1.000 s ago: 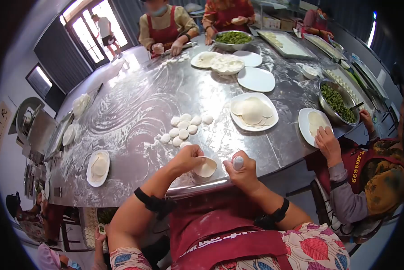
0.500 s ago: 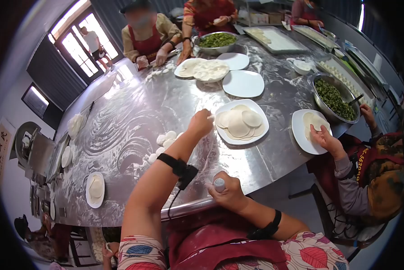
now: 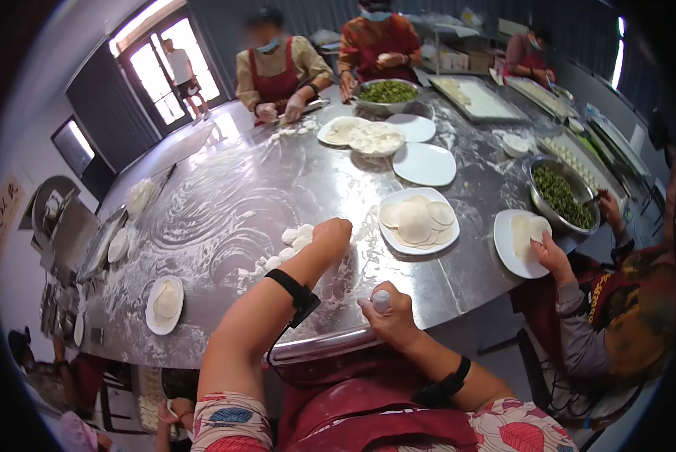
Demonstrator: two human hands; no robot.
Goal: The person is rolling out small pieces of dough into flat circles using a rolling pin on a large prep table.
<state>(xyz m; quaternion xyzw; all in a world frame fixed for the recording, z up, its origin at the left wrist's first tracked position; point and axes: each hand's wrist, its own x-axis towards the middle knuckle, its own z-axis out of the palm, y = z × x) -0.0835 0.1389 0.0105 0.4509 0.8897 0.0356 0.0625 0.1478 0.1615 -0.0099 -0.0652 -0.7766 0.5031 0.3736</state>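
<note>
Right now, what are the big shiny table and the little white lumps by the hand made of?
The table looks like polished steel: silvery, mirroring window light under flour streaks. The lumps look like soft raw dough: matte, pale, rounded, floury. The left hand is over them.

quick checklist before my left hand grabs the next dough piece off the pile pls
1. Left hand free to pick: cannot tell, closed fist, palm hidden.
2. Dough pieces within reach: ok, right beside the left hand.
3. Right hand has the rolling pin: ok, gripped upright at the table edge.
4. Flour on the work spot: ok, surface looks dusted.
5. Room on the wrapper plate: ok, rim partly bare.
</note>
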